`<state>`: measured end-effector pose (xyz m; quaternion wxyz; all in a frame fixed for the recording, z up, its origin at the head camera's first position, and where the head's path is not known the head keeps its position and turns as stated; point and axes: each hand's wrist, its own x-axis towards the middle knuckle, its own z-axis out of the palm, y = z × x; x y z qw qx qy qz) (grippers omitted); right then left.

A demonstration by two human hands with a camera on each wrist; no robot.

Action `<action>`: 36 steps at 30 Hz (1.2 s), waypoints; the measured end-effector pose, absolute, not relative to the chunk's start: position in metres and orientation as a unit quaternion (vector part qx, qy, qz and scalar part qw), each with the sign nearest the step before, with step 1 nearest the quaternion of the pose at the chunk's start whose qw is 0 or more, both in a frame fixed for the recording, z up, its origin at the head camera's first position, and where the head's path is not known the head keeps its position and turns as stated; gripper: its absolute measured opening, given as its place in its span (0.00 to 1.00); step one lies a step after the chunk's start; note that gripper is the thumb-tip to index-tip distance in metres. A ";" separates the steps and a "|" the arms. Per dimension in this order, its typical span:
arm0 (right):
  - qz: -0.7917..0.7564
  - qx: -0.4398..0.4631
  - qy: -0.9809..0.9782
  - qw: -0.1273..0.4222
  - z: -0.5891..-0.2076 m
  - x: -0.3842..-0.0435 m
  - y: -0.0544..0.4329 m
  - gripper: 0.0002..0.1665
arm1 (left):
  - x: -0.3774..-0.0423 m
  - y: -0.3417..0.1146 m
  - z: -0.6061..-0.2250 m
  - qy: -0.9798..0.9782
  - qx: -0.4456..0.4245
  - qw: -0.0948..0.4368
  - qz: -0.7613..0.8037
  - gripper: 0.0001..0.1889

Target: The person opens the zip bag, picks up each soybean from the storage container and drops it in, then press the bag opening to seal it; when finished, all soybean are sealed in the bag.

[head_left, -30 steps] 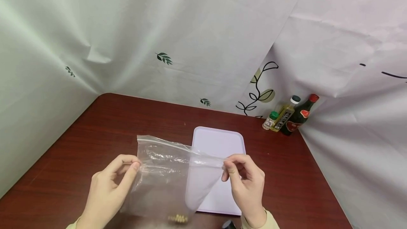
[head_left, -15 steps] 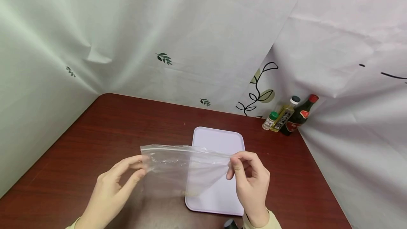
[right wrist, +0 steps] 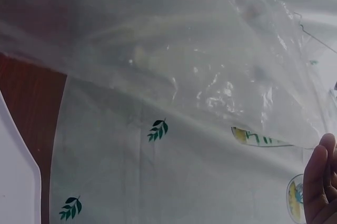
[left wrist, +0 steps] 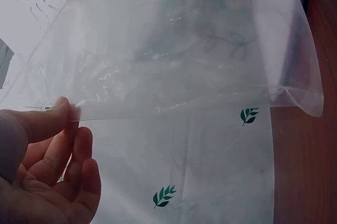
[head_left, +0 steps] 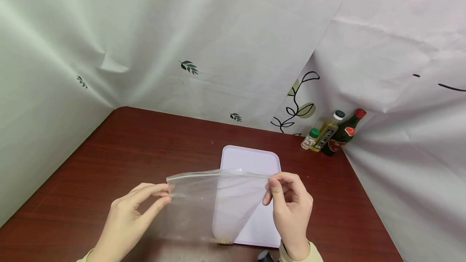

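A clear zip-top plastic bag (head_left: 193, 213) hangs stretched between both hands, its white seal strip along the top. My left hand (head_left: 127, 217) pinches the bag's left side just below the seal, between thumb and fingers. The upper right corner is pinched by my right hand (head_left: 291, 209). Small yellowish pieces (head_left: 223, 241) show at the bag's bottom; their kind is too blurred to tell. In the left wrist view the thumb and index finger of the left hand (left wrist: 58, 166) grip the bag's edge (left wrist: 158, 50). Fingers of the right hand (right wrist: 321, 187) hold a corner in the right wrist view.
A pale lilac tray (head_left: 251, 159) lies on the dark red-brown table (head_left: 171, 144), partly behind the bag. A small green-capped jar (head_left: 310, 139), an oil bottle (head_left: 327, 130) and a red-capped dark bottle (head_left: 344, 132) stand at the back right. A black object (head_left: 265, 256) shows at the lower edge.
Both hands have shifted slightly right with the bag, the left one losing no hold. The bag's bottom swung up and then down, and the yellowish pieces now sit farther right.
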<state>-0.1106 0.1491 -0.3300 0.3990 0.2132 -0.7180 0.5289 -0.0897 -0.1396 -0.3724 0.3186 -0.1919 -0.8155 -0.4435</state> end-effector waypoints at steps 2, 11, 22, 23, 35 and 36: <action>0.530 0.212 -0.717 0.400 -0.330 -0.111 0.149 0.07 | -0.090 -0.140 -0.372 -0.817 -0.191 0.312 -0.446 0.22; 0.537 0.212 -0.719 0.385 -0.331 -0.110 0.150 0.08 | -0.093 -0.137 -0.373 -0.787 -0.229 0.338 -0.462 0.20; 0.537 0.220 -0.723 0.375 -0.333 -0.110 0.147 0.07 | -0.095 -0.131 -0.371 -0.787 -0.202 0.388 -0.435 0.09; 0.536 0.221 -0.723 0.375 -0.334 -0.110 0.147 0.07 | -0.094 -0.130 -0.371 -0.791 -0.196 0.391 -0.428 0.05; 0.537 0.233 -0.722 0.370 -0.334 -0.110 0.145 0.10 | -0.096 -0.128 -0.371 -0.826 -0.177 0.403 -0.351 0.21; 0.538 0.234 -0.721 0.369 -0.334 -0.110 0.145 0.10 | -0.096 -0.127 -0.371 -0.827 -0.179 0.404 -0.347 0.21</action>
